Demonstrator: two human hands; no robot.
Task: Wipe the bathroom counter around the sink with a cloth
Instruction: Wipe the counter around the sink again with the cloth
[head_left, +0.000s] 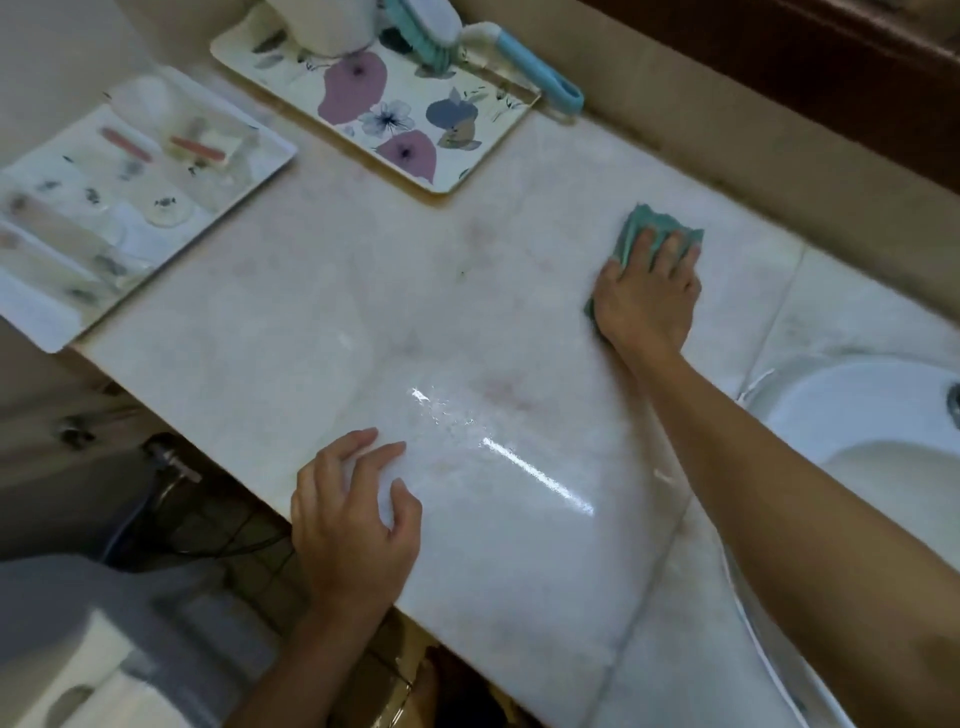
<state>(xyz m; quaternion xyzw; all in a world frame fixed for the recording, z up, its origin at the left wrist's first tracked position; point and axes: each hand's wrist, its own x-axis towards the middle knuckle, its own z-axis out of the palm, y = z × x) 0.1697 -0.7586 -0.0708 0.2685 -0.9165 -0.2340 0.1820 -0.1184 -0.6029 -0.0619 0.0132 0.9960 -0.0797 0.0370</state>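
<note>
Though half-hidden, cloth (655, 221) beneath right hand (647, 296).

Two trays (405, 119) (47, 322); two hands (353, 525) (649, 296); one cloth (641, 221); one sink (872, 415).

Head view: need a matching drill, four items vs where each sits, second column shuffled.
Column A
1. cloth
2. floral tray
3. sink
4. left hand

Column B
a. resting on the front edge of the counter
b. pressed flat under the right hand
c. at the frame's right edge
d. back left of the counter

Pairs: 1-b, 2-d, 3-c, 4-a
</note>
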